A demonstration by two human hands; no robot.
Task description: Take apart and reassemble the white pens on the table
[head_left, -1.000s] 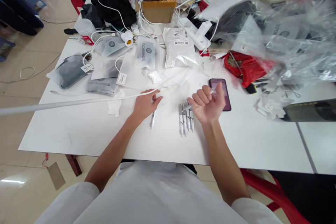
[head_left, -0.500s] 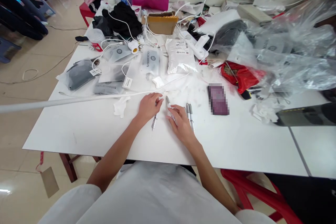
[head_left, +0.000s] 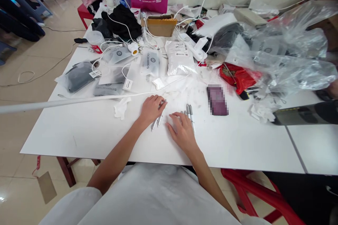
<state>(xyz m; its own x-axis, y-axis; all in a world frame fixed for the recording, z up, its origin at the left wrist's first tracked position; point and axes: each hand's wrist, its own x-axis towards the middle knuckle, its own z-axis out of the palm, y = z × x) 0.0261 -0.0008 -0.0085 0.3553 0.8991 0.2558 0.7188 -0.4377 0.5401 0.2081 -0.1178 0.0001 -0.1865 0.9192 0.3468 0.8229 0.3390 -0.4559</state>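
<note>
My left hand [head_left: 151, 110] is closed over slim white-and-grey pens on the white table [head_left: 87, 128]. Thumb and fingers pinch the upper end of one pen [head_left: 160, 121]; a second pen [head_left: 154, 125] sticks out under the palm beside it. To the right, my right hand [head_left: 182, 132] hovers low or rests with its fingers apart and holds nothing. Just beyond and beside its fingers lie several more grey-capped pens [head_left: 191, 112], partly covered by that hand. A dark purple phone-shaped thing [head_left: 218, 100], blurred out, lies further right.
Packaged items [head_left: 79, 75] and a white parcel [head_left: 180, 58] fill the back. White cables, a brown box [head_left: 161, 27] and clear plastic bags [head_left: 285, 63] clutter it too. A white lamp arm [head_left: 52, 104] crosses from the left. A red chair [head_left: 253, 190] stands right.
The pen that was between my hands is now under my left hand, alongside the other. My right hand has let go of it and drawn slightly back. The view shifted a little.
</note>
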